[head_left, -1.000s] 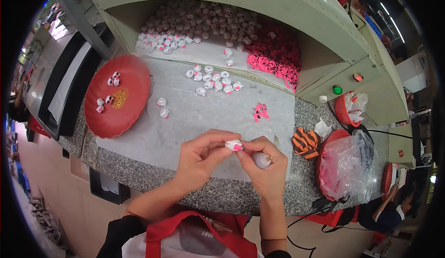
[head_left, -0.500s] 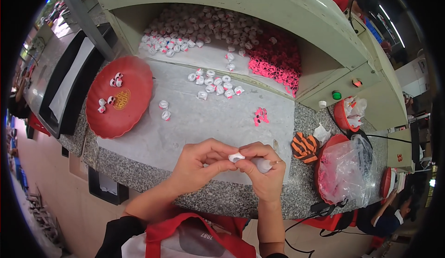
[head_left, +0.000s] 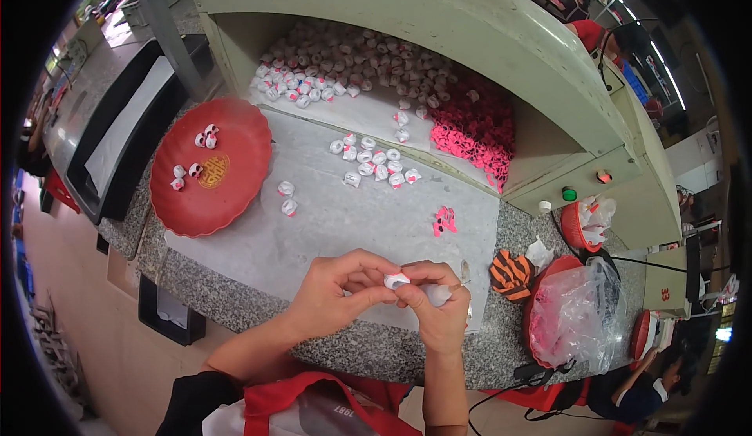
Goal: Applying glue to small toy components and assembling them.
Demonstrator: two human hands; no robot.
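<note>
Over the counter (head_left: 235, 279) edge, my left hand (head_left: 333, 295) and right hand (head_left: 439, 311) pinch one small white piece (head_left: 395, 280), fingers closed

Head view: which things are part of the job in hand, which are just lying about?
In the job:
left hand and right hand, pinching one small white piece
loose white pieces
pink pieces
red tray

Lying about:
striped orange-black glove
plastic bag
green button

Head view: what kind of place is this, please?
Probably a small assembly workstation in a workshop. Heaps of small white parts and pink parts fill a cream bin; a red tray holds a few, and both hands work one piece.
</note>
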